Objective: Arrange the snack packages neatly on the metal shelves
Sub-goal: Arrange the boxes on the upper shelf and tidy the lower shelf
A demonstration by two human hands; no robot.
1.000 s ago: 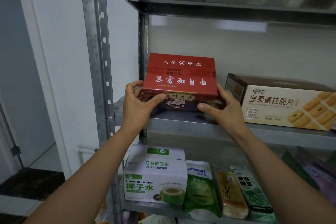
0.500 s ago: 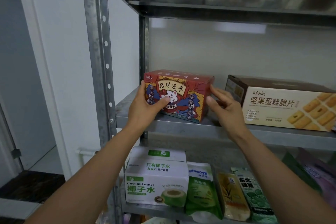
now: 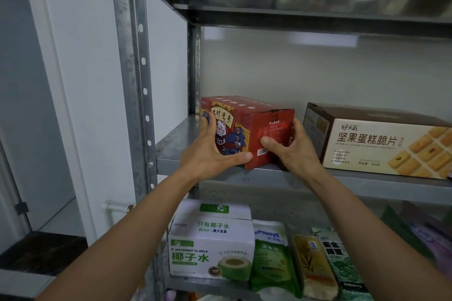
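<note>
Looking at the big stuff first: a metal rack [image 3: 132, 80] fills most of the view, and its middle shelf [image 3: 367, 186] is where the action is. Biggest item up there is a brown biscuit box [image 3: 376, 144], sitting at the right side with its long face to the front. 1 level down there's a white coconut water box [image 3: 210, 244] with a row of pouches [image 3: 271, 256] just beside it, already lined up pretty tidy.

Then the red box [image 3: 244, 120] with the cat print. It's at the left end of the middle shelf, near the biscuit box but not touching it, and skewed so 1 corner pokes toward the front edge. It looks like it's sitting on the shelf, though I can't tell if that near corner is lifted a bit. Both hands are clamped on it. The left hand [image 3: 208, 154] is spread over the cat face with the thumb hooked along the bottom edge. The right hand [image 3: 293, 149] pinches the barcode end, thumb in front, fingers wrapped round the back.

My read: this is the squaring-up step for that 1 box. Next move calls for a twist so a flat face lines up with the shelf edge, then a push back in line with the biscuit box. Easy on the grip, it's only cardboard.
</note>
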